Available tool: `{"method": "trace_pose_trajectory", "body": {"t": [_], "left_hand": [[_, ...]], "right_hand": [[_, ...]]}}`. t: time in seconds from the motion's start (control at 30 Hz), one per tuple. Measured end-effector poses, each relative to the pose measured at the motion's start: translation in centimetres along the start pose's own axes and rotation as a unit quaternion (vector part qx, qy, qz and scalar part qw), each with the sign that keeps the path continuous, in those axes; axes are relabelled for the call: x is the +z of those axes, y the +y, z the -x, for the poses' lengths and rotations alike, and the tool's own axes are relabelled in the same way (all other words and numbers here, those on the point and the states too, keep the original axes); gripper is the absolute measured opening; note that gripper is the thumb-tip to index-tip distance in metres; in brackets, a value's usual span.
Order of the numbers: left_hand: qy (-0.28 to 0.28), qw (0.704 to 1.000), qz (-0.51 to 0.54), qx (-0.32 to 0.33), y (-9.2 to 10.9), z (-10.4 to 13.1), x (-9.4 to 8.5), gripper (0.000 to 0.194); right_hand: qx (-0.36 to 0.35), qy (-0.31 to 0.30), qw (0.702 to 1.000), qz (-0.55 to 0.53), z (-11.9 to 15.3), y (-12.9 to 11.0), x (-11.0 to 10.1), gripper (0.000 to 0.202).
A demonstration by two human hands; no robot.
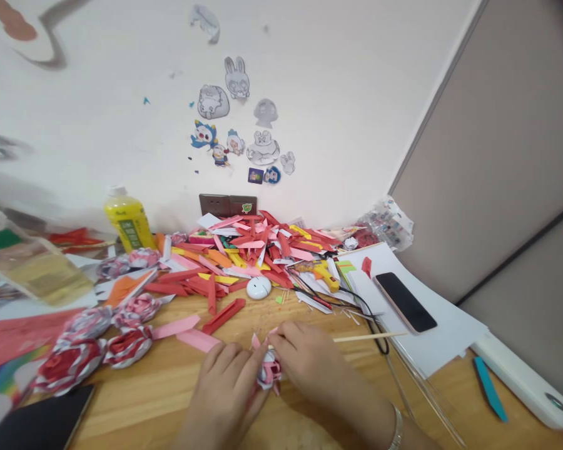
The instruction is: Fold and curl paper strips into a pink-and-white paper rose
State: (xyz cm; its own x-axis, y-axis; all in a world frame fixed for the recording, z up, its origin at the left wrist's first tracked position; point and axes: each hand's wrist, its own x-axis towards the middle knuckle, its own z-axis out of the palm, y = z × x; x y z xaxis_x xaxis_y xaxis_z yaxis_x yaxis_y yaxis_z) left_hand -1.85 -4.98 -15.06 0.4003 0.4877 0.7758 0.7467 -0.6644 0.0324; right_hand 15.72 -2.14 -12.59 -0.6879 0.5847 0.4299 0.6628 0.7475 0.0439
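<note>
Two hands, layered paper, wooden tabletop

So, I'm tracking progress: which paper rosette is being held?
The pink-and-white rosette between left hand and right hand; the other rosettes lie untouched, further left.

Beyond the left hand and right hand, paper strips are lying heaped on the surface. A paper flower is sitting between these 2 hands. Left, other paper flowers are lying before a bottle. Right, a phone is resting on paper sheets.
</note>
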Motion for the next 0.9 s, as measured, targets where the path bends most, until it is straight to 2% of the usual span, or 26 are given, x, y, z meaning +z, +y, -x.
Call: {"method": "trace_pose_trajectory", "body": {"t": [0.13,0.23,0.43,0.67,0.9], "left_hand": [[-0.005,1.0,-0.004,-0.001,-0.07,0.12,0.01,0.022],[-0.003,1.0,-0.005,0.001,-0.07,0.1,-0.07,0.022],[-0.006,1.0,0.005,-0.006,0.14,-0.09,-0.23,0.021],[-0.006,1.0,0.009,-0.003,0.08,0.0,-0.15,0.021],[-0.012,1.0,0.011,-0.003,0.05,-0.06,-0.14,0.022]], "right_hand": [[-0.008,0.012,1.0,-0.028,0.19,-0.16,0.06,0.01],[0.008,-0.002,0.997,-0.073,0.31,-0.44,-0.2,0.019],[0.028,-0.02,0.997,-0.063,0.29,-0.68,-0.44,0.006],[-0.001,-0.019,1.0,-0.006,0.4,-0.47,-0.29,0.004],[0.003,-0.021,0.999,-0.025,0.59,0.1,0.37,0.003]]}}
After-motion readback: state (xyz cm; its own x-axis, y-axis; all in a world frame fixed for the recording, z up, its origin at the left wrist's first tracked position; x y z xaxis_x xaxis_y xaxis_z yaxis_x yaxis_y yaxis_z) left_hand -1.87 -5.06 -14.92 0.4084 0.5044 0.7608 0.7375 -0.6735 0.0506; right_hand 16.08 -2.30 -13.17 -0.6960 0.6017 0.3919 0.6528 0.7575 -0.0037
